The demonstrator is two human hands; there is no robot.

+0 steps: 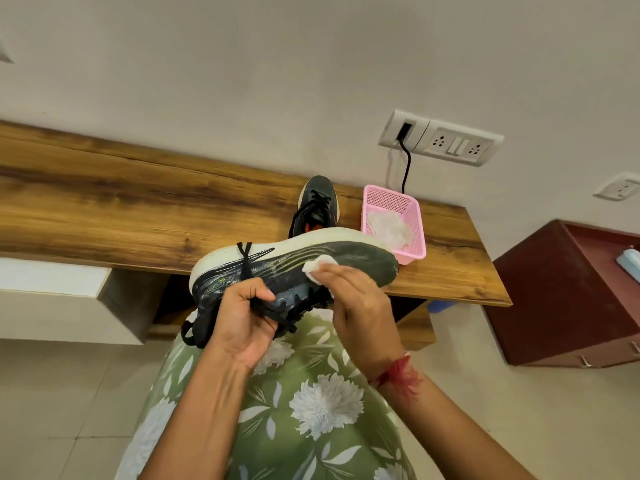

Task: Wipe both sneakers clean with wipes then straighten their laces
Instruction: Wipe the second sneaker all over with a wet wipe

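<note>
The left hand (pixel 242 317) grips one sneaker (pixel 346 252) by its upper, fingers curled round the tongue and the black laces (pixel 246 261), one loop of which sticks up over the white sole edge. The shoe is held on its side above the near edge of the wooden surface (pixel 138 209), toe to the right. The right hand (pixel 356 299) lies on the dark side of the shoe, its fingers fairly straight and pressing a white wipe (pixel 320 266) against it. The second sneaker (pixel 317 206) stands on the surface just beyond, toe towards the far wall. To its right sits a pink basket (pixel 415 209) holding crumpled wipes (pixel 388 226). A black cable (pixel 407 168) runs from the wall socket panel (pixel 446 140) down behind the basket
</note>
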